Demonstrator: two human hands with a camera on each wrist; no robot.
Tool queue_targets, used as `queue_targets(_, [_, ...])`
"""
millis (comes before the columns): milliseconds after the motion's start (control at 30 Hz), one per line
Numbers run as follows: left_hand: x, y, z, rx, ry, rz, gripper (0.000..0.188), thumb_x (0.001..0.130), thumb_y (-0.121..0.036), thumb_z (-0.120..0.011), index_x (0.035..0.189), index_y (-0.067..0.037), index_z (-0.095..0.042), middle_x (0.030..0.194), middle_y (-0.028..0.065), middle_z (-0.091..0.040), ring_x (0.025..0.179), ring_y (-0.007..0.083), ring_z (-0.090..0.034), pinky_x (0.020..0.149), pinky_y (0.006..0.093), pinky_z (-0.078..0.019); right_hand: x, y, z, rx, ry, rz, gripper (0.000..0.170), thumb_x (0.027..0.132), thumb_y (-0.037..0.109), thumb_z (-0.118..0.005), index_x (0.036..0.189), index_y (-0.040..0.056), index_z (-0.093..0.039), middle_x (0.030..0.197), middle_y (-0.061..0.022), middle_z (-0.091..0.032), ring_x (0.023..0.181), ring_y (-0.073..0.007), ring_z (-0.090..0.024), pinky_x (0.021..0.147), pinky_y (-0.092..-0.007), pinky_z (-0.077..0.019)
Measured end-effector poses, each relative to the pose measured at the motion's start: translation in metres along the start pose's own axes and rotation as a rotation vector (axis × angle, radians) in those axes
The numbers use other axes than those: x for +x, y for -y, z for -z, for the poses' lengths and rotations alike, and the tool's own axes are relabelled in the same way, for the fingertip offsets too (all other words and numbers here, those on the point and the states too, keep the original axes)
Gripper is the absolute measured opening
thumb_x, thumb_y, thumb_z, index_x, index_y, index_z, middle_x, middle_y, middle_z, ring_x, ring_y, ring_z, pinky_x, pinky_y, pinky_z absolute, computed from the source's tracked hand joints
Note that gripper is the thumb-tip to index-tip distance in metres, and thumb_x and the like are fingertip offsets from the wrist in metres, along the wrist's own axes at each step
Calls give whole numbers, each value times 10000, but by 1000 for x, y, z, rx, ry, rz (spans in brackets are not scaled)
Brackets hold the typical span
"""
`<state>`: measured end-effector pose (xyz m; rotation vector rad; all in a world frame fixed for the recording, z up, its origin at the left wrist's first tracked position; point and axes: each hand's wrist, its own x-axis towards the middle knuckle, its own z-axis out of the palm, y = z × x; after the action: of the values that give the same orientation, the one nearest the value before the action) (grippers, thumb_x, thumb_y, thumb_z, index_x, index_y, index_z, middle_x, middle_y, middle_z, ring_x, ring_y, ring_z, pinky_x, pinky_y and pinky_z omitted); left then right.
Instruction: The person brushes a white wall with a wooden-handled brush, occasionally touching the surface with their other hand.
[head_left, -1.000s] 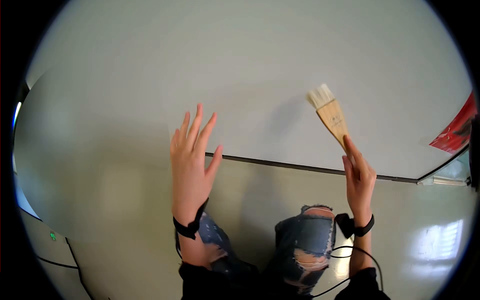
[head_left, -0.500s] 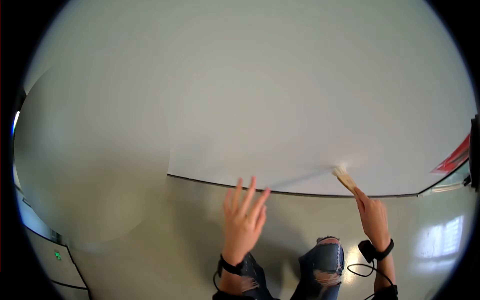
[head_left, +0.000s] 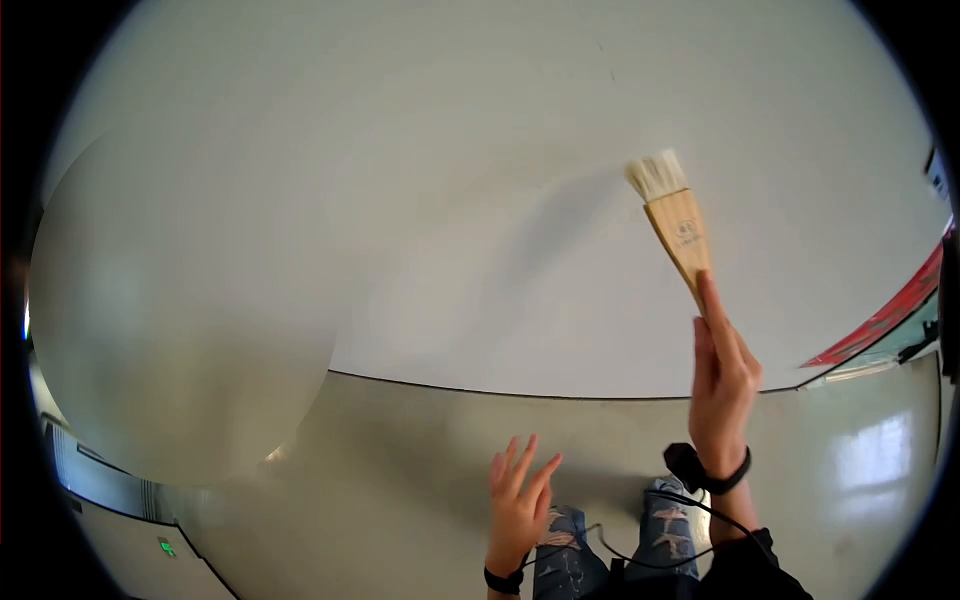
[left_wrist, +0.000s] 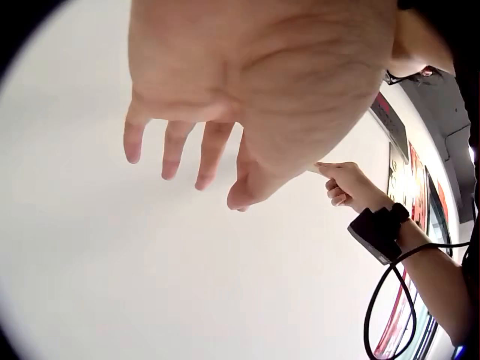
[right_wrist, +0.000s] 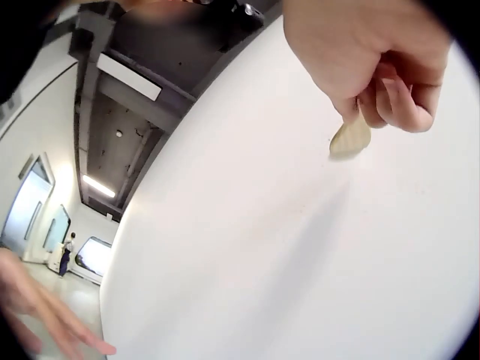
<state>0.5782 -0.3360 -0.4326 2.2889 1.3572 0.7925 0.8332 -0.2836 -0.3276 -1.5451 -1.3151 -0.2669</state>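
Gripping nothing with a loosely spread left hand [head_left: 518,510], pinching a flat wooden brush [head_left: 683,225] by its handle in the right hand [head_left: 725,390] before the pale wall [head_left: 440,290], seemingly amid brushing strokes and needing a steady wrist for even bristle contact.

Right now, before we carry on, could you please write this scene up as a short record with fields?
right_hand: pinching the brush by its handle
left_hand: open, fingers spread, holding nothing
brush: flat, wooden, pale bristles uppermost in the head view
brush_marking: present on the wood, too small to read
bristle_contact: cannot tell
wall: white, dark line along its lower edge
wrists: black band on each
legs: ripped blue jeans
background: distant person in the right wrist view
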Motion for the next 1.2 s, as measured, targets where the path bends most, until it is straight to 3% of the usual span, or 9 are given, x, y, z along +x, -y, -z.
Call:
queue_targets(100, [-8,5,61,-28,-2,15,388,915,-5,-636,1255,-162,-739,1524,98,-530,1416,384,-461,1180,573,-323,12,27,-17,-67,91,-76,533,1004,-39,-584,1514,111,-536,728,-153,-556,577,-246,-473,573,-329,-448])
queue_targets(267, [-20,8,144,59,-39,101,389,927,-12,-601,1266,-157,-727,1533,88,-511,1426,384,-437,1186,584,-318,-31,-6,-43,-222,397,-262,423,1037,41,-563,1458,84,-577,656,-179,-521,536,-277,-452,538,-426,-392])
queue_targets(367, [-22,17,158,125,-94,125,380,920,-3,-603,1245,-150,-736,1523,77,-520,1420,376,-444,1180,562,-337,-61,-22,-49,-144,488,-368,396,1042,63,-558,1437,65,-584,625,-187,-478,519,-290,-425,532,-417,-387])
queue_targets(500, [-48,30,195,176,-188,182,340,912,24,-602,1176,-125,-756,1410,65,-603,1339,329,-530,1148,514,-392,-21,77,-35,-22,358,-335,401,1029,44,-571,1429,59,-592,647,-184,-474,534,-288,-440,536,-391,-399])
queue_targets(667, [-70,69,211,275,-235,195,264,907,42,-619,1074,-89,-775,1164,60,-713,1143,282,-652,1048,468,-476,28,142,-82,160,80,-66,487,1002,6,-597,1474,120,-566,726,-175,-509,597,-278,-446,585,-356,-439])
queue_targets(900, [-59,146,257,386,-203,259,209,880,33,-654,1023,-74,-762,1082,99,-711,1060,299,-661,957,449,-496,-27,92,-169,15,227,-259,554,964,-47,-587,1491,118,-551,713,-170,-510,599,-285,-486,592,-347,-442])
queue_targets(1000, [-58,215,295,633,-136,92,312,995,-279,-713,1261,-119,-688,1030,111,-737,1050,249,-691,994,447,-523,-65,79,-193,-106,362,-371,404,996,25,-597,1394,89,-630,692,-188,-544,588,-319,-526,590,-388,-461])
queue_targets(1100, [-22,203,335,531,-195,228,238,844,75,-627,991,-58,-758,1043,90,-733,1046,300,-671,955,437,-506,-76,92,-191,-206,449,-453,309,998,84,-618,1299,85,-690,701,-193,-622,588,-327,-615,588,-420,-479])
queue_targets(1200, [-9,235,359,612,-174,196,195,894,21,-643,1036,-61,-748,1094,97,-707,1082,316,-649,988,453,-479,-36,155,-173,-25,478,-397,293,983,78,-637,1266,90,-716,725,-187,-654,590,-321,-630,588,-402,-495])
